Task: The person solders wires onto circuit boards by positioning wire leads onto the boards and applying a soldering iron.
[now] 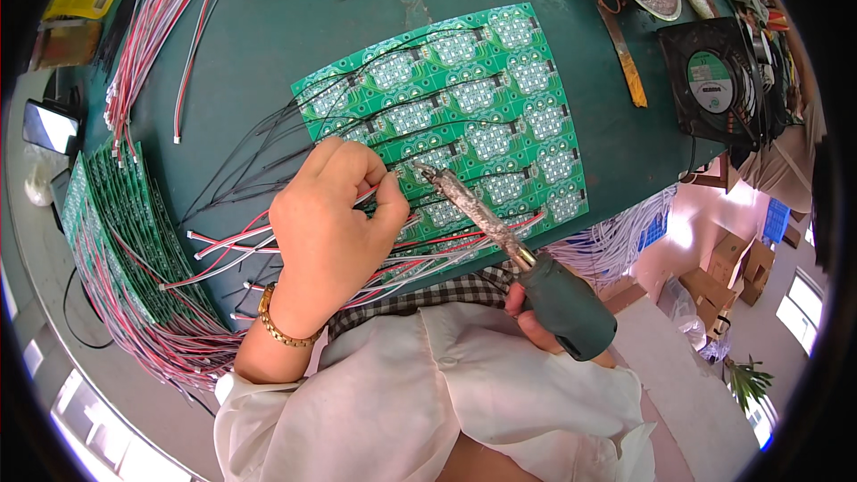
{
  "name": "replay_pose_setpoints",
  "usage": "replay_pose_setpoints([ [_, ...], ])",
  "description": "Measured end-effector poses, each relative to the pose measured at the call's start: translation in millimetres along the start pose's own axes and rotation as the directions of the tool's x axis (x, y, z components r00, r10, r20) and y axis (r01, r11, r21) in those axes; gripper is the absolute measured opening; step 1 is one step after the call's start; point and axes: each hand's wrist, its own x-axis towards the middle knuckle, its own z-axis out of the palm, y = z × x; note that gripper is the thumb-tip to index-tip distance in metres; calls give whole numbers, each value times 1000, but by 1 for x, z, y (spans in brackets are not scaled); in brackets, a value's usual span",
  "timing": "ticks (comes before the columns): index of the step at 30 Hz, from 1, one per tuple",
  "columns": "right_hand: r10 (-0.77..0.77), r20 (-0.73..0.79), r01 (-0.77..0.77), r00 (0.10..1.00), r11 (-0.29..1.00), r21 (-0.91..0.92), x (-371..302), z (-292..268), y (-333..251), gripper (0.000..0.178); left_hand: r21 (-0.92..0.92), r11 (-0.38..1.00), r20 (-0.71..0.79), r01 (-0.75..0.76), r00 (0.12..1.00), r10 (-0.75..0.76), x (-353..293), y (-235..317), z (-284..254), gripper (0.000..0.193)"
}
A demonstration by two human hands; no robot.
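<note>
In the head view, the left hand [335, 205] is over the lower-left part of the green circuit board [491, 94], with thumb and forefinger pinching a thin red wire [369, 191]. The right hand [538, 328] grasps the soldering iron [567, 303] by its dark green handle. The iron's tip is near the left fingertips — whether it touches the board, I cannot tell. This board lies on the green table [241, 54], between a stack of boards [116, 223] at left and a black fan [710, 80] at right.

On a table [268, 27], a circuit-board panel [475, 95] is flanked by stacked boards [125, 223] at left and a fan [711, 80] at right; a wire bundle [165, 27] is laid behind the stacked boards.
</note>
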Motion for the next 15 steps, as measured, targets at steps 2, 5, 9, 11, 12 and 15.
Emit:
replay_pose_setpoints([
  [2, 19, 28, -18, 999, 999, -36, 3, -4, -6, 40, 1, 1000, -1, 2, 1000, -2, 0, 0, 0, 17],
  [5, 84, 55, -83, 995, 996, -22, 4, -5, -9, 36, 3, 1000, 2, 2, 1000, -2, -1, 0, -1, 17],
  [9, 82, 39, -80, 996, 996, -47, 4, -5, -9, 34, 7, 1000, 4, 3, 1000, -3, 0, 0, -2, 16],
  [11, 63, 26, -61, 998, 996, -58, 4, -7, -11, 33, 5, 1000, 3, 1, 1000, -1, 0, 1, -2, 16],
  [12, 91, 1, -91, 996, 996, 11, 4, -8, -13, 29, 3, 1000, 8, 4, 1000, -4, 0, 2, -1, 16],
  [15, 510, 28, -472, 859, 771, 428, 18, -16, -49, 30, 8, 1000, 17, 10, 1000, -10, 0, 2, -1, 16],
])
